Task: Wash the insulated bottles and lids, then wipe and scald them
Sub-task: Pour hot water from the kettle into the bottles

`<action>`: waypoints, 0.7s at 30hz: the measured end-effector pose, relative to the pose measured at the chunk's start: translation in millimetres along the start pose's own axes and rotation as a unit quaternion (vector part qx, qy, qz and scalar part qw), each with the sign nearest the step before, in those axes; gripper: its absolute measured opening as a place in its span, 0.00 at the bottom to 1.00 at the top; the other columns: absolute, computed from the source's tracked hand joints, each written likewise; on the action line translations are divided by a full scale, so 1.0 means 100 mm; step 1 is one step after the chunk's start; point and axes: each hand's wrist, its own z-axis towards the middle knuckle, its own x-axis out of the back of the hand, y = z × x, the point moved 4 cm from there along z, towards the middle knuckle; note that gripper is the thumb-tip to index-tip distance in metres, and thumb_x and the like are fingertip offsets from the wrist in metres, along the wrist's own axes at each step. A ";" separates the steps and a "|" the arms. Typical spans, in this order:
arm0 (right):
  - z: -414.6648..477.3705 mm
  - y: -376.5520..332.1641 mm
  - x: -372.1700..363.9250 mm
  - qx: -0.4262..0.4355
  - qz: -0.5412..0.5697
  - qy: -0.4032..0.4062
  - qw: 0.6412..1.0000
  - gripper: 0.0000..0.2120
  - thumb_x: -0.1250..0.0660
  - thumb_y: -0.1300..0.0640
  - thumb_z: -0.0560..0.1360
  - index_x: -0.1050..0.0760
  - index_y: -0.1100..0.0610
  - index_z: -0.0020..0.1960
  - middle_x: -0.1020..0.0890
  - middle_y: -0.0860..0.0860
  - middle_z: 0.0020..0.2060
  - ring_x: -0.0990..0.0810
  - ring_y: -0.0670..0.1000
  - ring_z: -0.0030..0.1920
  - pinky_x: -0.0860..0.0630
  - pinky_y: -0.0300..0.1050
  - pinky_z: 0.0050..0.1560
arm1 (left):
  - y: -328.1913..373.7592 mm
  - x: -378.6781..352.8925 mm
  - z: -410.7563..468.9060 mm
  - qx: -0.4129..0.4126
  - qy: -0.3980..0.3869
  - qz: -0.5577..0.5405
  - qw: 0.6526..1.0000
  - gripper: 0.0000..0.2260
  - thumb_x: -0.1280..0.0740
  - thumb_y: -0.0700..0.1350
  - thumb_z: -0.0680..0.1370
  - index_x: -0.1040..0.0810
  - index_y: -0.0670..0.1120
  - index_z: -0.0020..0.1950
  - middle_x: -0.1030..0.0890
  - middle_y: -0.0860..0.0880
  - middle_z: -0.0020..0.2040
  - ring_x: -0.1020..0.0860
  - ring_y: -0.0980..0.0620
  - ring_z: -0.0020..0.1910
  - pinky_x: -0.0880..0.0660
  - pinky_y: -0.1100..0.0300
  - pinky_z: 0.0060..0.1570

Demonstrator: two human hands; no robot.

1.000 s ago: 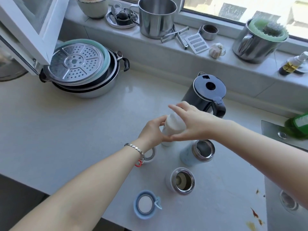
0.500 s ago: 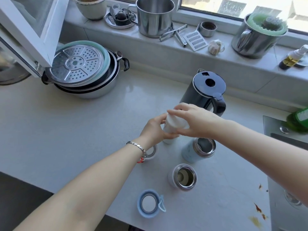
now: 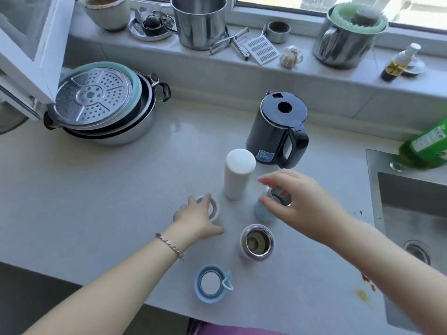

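grey countertop | tiled windowsill | sunlit window

Head view (near) down onto counter.

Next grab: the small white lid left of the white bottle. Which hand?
Left. The left hand lies over the white lid, fingers at its rim; whether it grips is unclear. The right hand hovers over the pale blue bottle, on the far side of the white bottle.
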 end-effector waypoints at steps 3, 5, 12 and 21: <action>-0.34 0.06 -0.10 -0.020 0.082 0.009 0.996 0.09 0.30 0.57 0.72 0.20 0.53 0.52 0.20 0.43 0.42 0.23 0.41 0.42 0.26 0.37 0.45 | 0.02 -0.08 -0.03 -0.003 0.069 0.020 0.997 0.32 0.32 0.50 0.71 0.42 0.57 0.72 0.35 0.46 0.63 0.26 0.43 0.59 0.28 0.53 0.50; -0.53 0.13 -0.14 -0.046 0.131 0.019 0.990 0.07 0.30 0.58 0.72 0.21 0.49 0.49 0.19 0.43 0.41 0.22 0.41 0.45 0.25 0.35 0.44 | -0.01 -0.03 -0.15 -0.002 0.103 -0.033 0.994 0.30 0.30 0.49 0.69 0.37 0.57 0.68 0.31 0.48 0.60 0.25 0.44 0.56 0.29 0.56 0.47; -0.80 0.14 -0.35 -0.044 0.283 -0.069 0.956 0.40 0.21 0.54 0.62 0.37 0.31 0.65 0.34 0.35 0.64 0.29 0.37 0.61 0.30 0.29 0.56 | 0.35 0.21 -1.03 -0.169 -0.017 -0.477 0.862 0.30 0.20 0.42 0.60 0.33 0.61 0.52 0.21 0.51 0.52 0.19 0.52 0.43 0.21 0.58 0.44; -0.90 0.36 -0.17 -0.058 0.129 -0.041 0.989 0.34 0.21 0.58 0.58 0.35 0.39 0.56 0.33 0.31 0.56 0.31 0.42 0.56 0.34 0.25 0.52 | 0.39 0.02 -0.80 -0.283 0.010 -0.295 0.913 0.33 0.22 0.54 0.62 0.36 0.67 0.60 0.31 0.60 0.65 0.31 0.68 0.61 0.35 0.69 0.62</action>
